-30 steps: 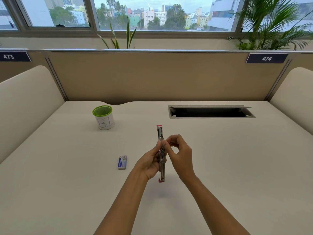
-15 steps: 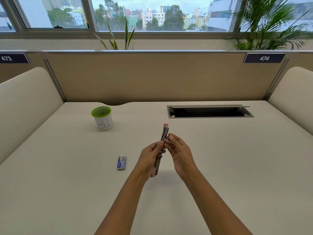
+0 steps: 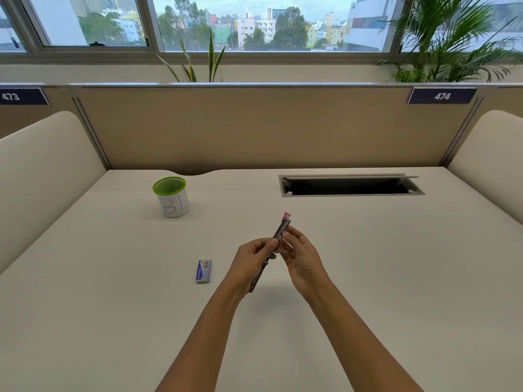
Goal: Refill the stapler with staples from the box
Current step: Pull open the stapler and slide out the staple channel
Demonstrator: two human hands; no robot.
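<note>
Your left grip (image 3: 250, 263) is closed round the stapler (image 3: 282, 230). Its fingers curl over the middle and lower length, and the lower end pokes out below the palm. Your right grip (image 3: 304, 260) meets the stapler from the other side, and its bent fingertips (image 3: 286, 235) pinch the bare metal of the upper half. A thin silver sliver shows in the gap between the two grips. You cannot tell from here whether it is a strip of staples or part of the stapler.

The stapler is held above the desk (image 3: 396, 278). It is a long narrow metal bar whose far end leans to the right and carries a pink tip. Any marking on it is too small to read.

The box (image 3: 203, 271) lies flat on the desk to the left of your left grip, near it but apart. It is blue and white, and its print is too small to make out. Farther back and left stands a white cup (image 3: 171, 202) with a green rim and "BI" handwritten on its side in blue. At the back right an open cable slot (image 3: 351, 186) is set into the desk.

Behind the desk runs a tan partition (image 3: 254, 128) bearing two dark blue number plates, tag 473 (image 3: 11, 96) at the left and tag 474 (image 3: 442, 96) at the right. Behind it, a spiky plant (image 3: 210, 60) and a palm (image 3: 452, 43) stand before the window (image 3: 268, 24).
</note>
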